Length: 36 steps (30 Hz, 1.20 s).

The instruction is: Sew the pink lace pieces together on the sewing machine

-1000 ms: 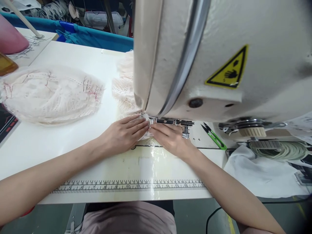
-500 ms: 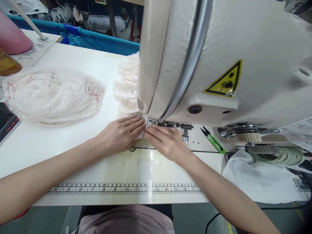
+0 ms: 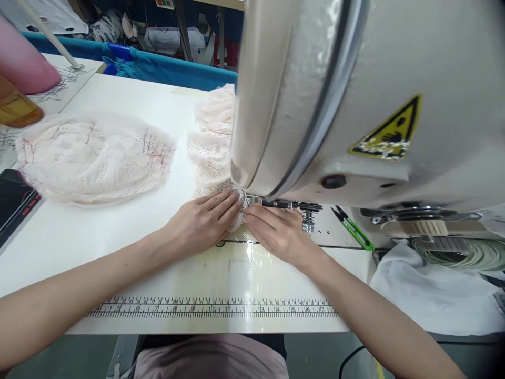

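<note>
Pale lace fabric [image 3: 215, 147] lies gathered on the white table, running under the head of a sewing machine [image 3: 307, 105]. My left hand [image 3: 205, 218] rests on its near end, fingers stretched out and lying flat, just left of the presser foot. My right hand [image 3: 278, 229] is at the lace's right edge, fingers pressed together with the fingertips on the fabric beside the metal presser parts [image 3: 286, 203]. The thumb of the right hand and the fabric beneath both hands are mostly hidden. The needle is hidden by the machine head.
Another lace piece [image 3: 94, 158] with red threads lies to the left. Green thread snips [image 3: 353, 228] lie right of the hands. A printed ruler [image 3: 213, 309] runs along the front edge. White cloth [image 3: 418, 289] and a pink thread cone [image 3: 29, 58] flank the table; a dark device [image 3: 16, 202] sits left.
The camera view has shifted a little, so everything sits slightly farther right. Both hands stay at the lace beside the presser foot, with little visible movement relative to it.
</note>
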Motion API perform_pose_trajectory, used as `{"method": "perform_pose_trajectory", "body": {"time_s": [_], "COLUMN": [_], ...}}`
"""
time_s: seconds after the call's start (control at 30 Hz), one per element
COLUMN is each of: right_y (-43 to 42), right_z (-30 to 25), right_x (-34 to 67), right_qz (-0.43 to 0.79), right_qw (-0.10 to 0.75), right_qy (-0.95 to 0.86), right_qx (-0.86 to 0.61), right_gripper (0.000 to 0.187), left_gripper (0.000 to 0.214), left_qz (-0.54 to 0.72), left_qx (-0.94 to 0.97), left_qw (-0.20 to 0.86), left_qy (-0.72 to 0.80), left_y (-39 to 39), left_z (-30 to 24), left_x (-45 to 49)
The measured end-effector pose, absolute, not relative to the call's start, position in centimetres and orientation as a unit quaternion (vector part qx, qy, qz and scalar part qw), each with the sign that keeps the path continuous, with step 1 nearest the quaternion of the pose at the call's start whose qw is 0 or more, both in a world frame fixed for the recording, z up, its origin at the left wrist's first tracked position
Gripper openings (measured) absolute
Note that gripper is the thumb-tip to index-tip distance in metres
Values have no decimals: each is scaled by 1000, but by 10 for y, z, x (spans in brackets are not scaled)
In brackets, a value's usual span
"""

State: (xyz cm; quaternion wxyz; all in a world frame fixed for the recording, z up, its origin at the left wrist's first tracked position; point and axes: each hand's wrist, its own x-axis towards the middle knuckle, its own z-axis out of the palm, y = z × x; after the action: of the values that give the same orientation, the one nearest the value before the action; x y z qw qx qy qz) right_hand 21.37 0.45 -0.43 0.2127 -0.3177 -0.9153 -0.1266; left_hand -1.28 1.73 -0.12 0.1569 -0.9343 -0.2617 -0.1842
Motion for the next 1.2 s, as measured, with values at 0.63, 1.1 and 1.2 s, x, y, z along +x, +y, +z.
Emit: {"method": "perform_pose_trajectory", "body": {"time_s": [0.63,1.1,1.2], "right_y": [9,13,14], "right_z": [-13,-23,-23], "right_x": [230,236,236], "right_qz": [-56,-19,2], "right_qw": [200,223,217], "right_qy": [-912,-896,-899], "right_qx": [-355,-383,-380], "right_gripper": [28,39,38], "left_gripper": [30,29,28], "left_qz": [-189,-193,-189], "left_qx": [-933,-930,-934], "left_qw": [124,149,147], "left_qy": [-279,-275,-267], "left_y": [13,17,17], "left_z": [-3,-4,-3], "left_x": [-12,-10,-10]}}
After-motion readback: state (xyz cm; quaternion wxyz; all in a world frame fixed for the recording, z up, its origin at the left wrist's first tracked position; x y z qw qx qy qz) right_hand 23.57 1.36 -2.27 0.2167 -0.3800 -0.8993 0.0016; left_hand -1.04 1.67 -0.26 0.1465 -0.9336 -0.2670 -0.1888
